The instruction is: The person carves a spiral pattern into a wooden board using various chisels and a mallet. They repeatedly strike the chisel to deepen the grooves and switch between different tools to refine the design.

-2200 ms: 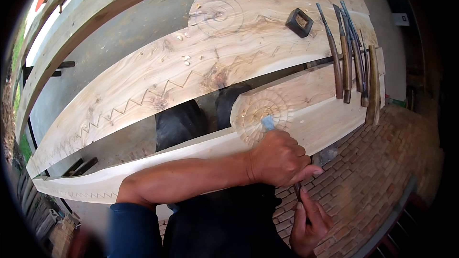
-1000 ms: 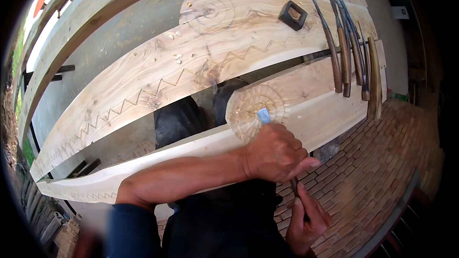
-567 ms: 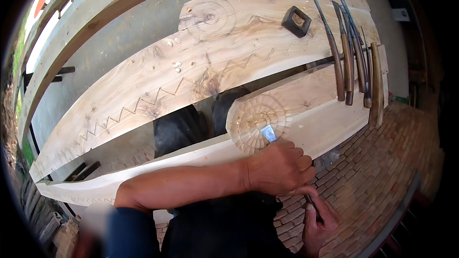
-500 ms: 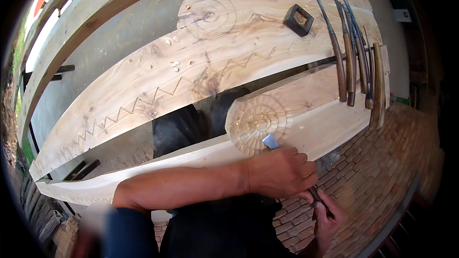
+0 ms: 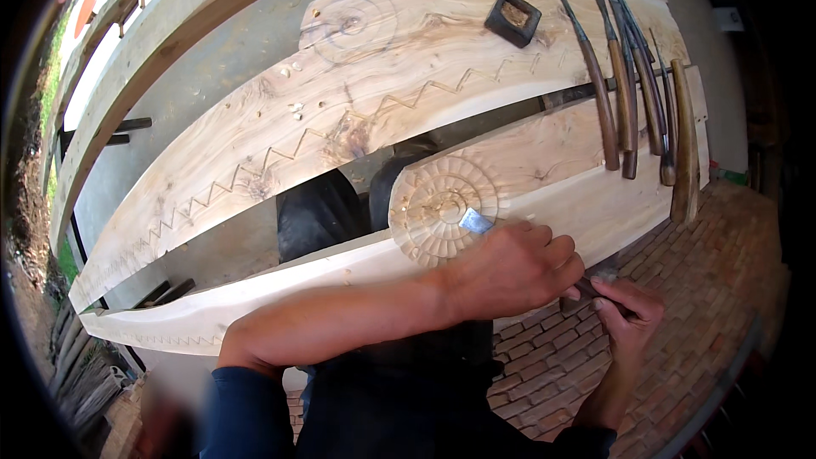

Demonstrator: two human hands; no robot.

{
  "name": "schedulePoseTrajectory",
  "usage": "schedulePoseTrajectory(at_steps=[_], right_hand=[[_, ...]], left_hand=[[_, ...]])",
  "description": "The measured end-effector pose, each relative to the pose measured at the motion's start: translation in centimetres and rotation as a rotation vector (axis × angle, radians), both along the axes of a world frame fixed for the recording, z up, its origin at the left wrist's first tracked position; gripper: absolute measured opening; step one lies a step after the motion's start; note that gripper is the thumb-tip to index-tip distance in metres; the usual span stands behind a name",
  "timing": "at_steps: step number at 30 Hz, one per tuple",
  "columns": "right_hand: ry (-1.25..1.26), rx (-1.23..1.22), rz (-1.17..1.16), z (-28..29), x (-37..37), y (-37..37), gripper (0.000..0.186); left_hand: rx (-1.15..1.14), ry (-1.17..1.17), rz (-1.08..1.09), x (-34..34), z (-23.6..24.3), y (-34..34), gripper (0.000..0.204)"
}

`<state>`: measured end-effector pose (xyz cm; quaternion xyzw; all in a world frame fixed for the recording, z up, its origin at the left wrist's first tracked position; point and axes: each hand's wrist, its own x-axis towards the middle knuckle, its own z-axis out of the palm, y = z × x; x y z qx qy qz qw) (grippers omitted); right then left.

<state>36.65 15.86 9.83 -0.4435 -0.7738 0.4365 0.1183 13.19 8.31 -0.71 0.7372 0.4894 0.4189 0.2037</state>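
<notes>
My left hand is wrapped round a chisel, whose bright flat blade lies on the carved concentric rosette of the near plank. Lower right, my right hand grips the chisel's dark wooden handle at its rear end. Behind, a long curved plank bears a zigzag groove and faintly drawn circles, with small wood chips scattered on it. Several wooden-handled chisels lie side by side across both planks at the right, and a black square block with a hollow sits beside them.
Timber beams arch along the top left over grey concrete. My dark-clad knees show in the gap between the planks. A brick floor spreads at the lower right, and sticks are piled at the lower left.
My right hand has moved up and to the right, bringing the handle to a flatter angle, and its forearm now shows. The blade has turned and shifted slightly. The planks sit higher in the view.
</notes>
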Motion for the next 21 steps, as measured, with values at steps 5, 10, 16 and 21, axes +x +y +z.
schedulePoseTrajectory(at_steps=[5,10,16,21], right_hand=[[0.01,-0.001,0.079,-0.1,-0.5,1.7,0.038],[0.0,0.022,0.147,0.3,-1.0,2.5,0.039],[-0.013,0.033,0.169,0.6,-1.3,2.8,0.04],[-0.021,0.022,0.186,0.7,-1.4,2.9,0.038]], left_hand=[[-0.046,0.032,-0.002,-0.3,0.2,0.4,0.035],[-0.049,0.02,0.0,-0.2,0.1,0.6,0.035],[-0.045,-0.017,0.017,-0.2,0.1,0.8,0.037],[-0.04,-0.042,0.053,-0.1,0.1,0.8,0.04]])
